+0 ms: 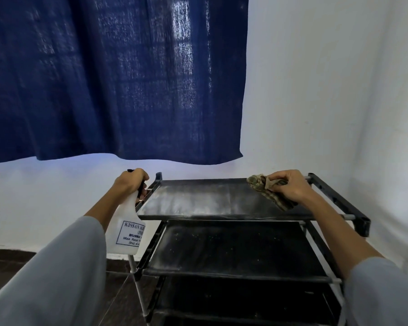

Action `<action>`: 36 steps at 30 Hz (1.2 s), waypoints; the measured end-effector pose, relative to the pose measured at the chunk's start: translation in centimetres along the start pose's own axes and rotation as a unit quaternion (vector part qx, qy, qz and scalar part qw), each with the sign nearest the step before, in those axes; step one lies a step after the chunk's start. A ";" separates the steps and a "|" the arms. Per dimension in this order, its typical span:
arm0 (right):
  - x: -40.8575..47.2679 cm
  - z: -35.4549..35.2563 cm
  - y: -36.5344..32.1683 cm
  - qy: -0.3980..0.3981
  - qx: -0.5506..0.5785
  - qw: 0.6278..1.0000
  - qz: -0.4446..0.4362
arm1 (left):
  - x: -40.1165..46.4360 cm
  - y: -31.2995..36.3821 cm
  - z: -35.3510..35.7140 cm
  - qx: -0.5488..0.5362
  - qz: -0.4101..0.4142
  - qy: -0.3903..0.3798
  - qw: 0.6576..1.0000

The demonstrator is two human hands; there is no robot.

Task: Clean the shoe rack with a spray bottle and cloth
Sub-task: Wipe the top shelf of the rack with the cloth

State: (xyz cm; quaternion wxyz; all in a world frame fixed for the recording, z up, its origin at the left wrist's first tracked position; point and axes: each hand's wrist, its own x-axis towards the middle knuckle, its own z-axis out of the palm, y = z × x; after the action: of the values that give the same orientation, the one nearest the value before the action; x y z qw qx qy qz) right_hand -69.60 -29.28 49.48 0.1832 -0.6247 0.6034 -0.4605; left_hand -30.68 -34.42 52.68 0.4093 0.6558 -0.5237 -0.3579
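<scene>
Grey sleeves (57,274) nearest the lens, forearms reaching forward over the black shoe rack (233,245). Right hand (290,187) clenched on a mottled brown cloth (266,189), pressed flat on the far right corner of the dusty top shelf (198,198). Left hand (131,182) wrapped around the neck of a white spray bottle (125,231), hanging upright just off the shelf's left edge, beside the side rail (154,187). Pale streaks across the top shelf left of the cloth grip; specks on the second shelf (233,245) below. Behind, a blue curtain (116,78) and white wall (327,90). Risks, as a judgement: bottle knocking the rail; a hard push rocking the light frame; grit dropped onto lower shelves.
</scene>
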 end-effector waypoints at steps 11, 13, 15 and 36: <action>-0.7 0.0 -0.2 -0.007 0.002 1.000 0.017 | -3.4 -1.2 -0.3 0.049 -0.058 -0.069 0.995; -0.9 0.2 -0.4 -0.008 0.002 1.000 0.018 | -3.8 -1.6 -0.7 0.054 -0.058 -0.077 0.994; -1.2 0.3 -0.6 -0.007 0.003 1.000 0.019 | -4.3 -2.0 -1.1 0.048 -0.055 -0.070 0.995; -2.2 -5.9 1.0 0.101 0.000 0.995 0.023 | -10.7 4.6 13.2 -0.051 -0.019 -0.262 0.964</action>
State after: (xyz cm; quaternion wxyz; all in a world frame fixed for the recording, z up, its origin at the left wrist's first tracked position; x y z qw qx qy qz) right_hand -74.58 -25.51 50.95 0.1319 -0.5610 0.6332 -0.5167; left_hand -46.44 -26.66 51.89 0.2839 0.5274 -0.5808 -0.5513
